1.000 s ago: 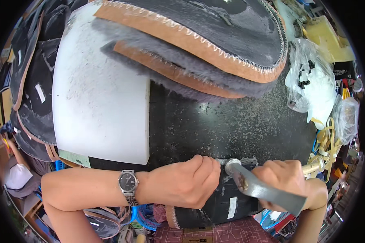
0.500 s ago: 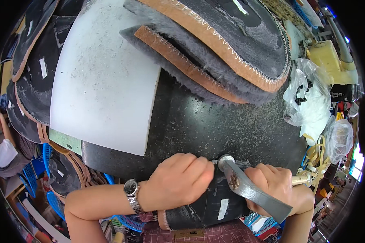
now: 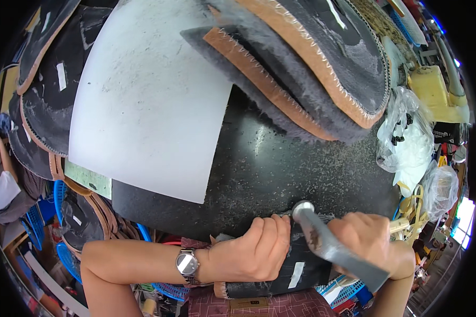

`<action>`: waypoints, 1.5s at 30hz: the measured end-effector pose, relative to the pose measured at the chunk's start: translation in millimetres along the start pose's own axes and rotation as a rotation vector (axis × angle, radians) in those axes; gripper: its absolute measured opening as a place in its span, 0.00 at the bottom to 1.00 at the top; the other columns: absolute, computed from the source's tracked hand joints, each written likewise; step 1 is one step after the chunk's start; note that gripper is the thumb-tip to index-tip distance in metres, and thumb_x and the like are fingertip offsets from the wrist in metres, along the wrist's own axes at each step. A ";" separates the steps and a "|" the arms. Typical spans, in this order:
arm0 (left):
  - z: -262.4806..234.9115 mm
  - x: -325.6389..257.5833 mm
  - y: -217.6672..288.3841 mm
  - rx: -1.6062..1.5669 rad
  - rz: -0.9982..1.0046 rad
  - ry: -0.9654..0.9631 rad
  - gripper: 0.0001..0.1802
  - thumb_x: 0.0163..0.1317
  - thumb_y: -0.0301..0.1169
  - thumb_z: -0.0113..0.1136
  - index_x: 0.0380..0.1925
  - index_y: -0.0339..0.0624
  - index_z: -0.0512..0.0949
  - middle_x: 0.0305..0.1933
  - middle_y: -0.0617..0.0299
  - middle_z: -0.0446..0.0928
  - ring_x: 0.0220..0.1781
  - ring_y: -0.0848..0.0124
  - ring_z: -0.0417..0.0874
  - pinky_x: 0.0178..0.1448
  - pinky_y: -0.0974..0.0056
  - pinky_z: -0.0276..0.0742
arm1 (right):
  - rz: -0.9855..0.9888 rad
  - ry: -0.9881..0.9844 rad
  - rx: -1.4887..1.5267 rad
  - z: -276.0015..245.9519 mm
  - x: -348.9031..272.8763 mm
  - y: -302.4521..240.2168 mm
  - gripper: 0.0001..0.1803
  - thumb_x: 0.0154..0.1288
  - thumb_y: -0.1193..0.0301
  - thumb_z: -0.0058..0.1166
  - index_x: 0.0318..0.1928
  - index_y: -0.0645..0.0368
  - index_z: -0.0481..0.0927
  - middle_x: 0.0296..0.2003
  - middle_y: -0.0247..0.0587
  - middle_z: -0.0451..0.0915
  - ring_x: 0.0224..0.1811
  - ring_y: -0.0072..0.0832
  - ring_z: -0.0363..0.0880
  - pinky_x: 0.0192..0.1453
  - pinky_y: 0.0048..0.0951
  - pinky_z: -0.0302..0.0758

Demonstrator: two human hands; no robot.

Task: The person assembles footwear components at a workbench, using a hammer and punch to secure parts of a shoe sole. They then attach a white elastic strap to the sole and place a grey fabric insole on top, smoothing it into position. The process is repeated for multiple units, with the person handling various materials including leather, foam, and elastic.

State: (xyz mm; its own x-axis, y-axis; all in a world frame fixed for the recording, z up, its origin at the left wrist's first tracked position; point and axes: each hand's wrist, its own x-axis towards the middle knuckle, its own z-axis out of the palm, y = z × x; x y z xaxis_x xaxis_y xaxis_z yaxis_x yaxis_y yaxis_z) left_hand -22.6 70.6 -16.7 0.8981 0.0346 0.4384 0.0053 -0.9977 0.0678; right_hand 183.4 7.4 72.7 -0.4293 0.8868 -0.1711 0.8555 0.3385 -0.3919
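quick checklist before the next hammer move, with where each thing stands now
1. Hammer gripped in the right hand: ok.
2. Left hand well clear of the hammer: not ok, its fingertips look close to the round face.
3. What the left fingertips pinch: cannot tell, the fingers hide it.
4. Black piece beneath the hammer: ok.
5. White slab apart from the hammer: ok, it lies farther up the table.

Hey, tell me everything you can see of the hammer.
The hammer has a grey, metal-looking head with brownish marks, one end round, the other broad and flattened. Its pale, wood-like handle pokes out past the right hand, which grips it. The head slants, round end upper left, over the dark piece; whether they touch isn't clear.
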 end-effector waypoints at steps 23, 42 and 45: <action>-3.5 9.0 21.8 -0.356 -0.762 0.040 0.11 0.44 0.25 0.64 0.31 0.40 0.79 0.26 0.65 0.72 0.21 0.72 0.73 0.24 0.69 0.69 | 0.030 -0.007 -0.041 8.9 0.3 -9.5 0.19 0.41 0.67 0.55 0.36 0.62 0.71 0.19 0.33 0.62 0.16 0.24 0.67 0.15 0.25 0.63; 8.5 18.5 51.5 0.588 -0.179 -0.219 0.04 0.52 0.26 0.61 0.21 0.38 0.79 0.16 0.68 0.62 0.16 0.77 0.60 0.22 0.70 0.52 | -0.075 0.037 -0.036 -5.0 7.9 3.6 0.23 0.42 0.68 0.56 0.40 0.66 0.70 0.22 0.36 0.66 0.19 0.28 0.71 0.19 0.28 0.68; -1.8 18.6 43.7 0.275 -0.279 -0.167 0.04 0.50 0.24 0.60 0.21 0.36 0.78 0.16 0.69 0.61 0.17 0.78 0.62 0.23 0.71 0.53 | -0.015 -0.076 -0.058 3.0 -0.1 -1.5 0.21 0.42 0.68 0.56 0.39 0.63 0.70 0.21 0.36 0.66 0.19 0.31 0.72 0.19 0.30 0.68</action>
State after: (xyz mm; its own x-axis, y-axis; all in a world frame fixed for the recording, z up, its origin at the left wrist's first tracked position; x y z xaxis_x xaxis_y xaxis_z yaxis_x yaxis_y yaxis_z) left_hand -6.4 27.7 -4.0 0.9043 0.3183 0.2847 0.3552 -0.9306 -0.0880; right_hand 181.3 5.8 70.7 -0.4614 0.8557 -0.2341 0.8630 0.3717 -0.3422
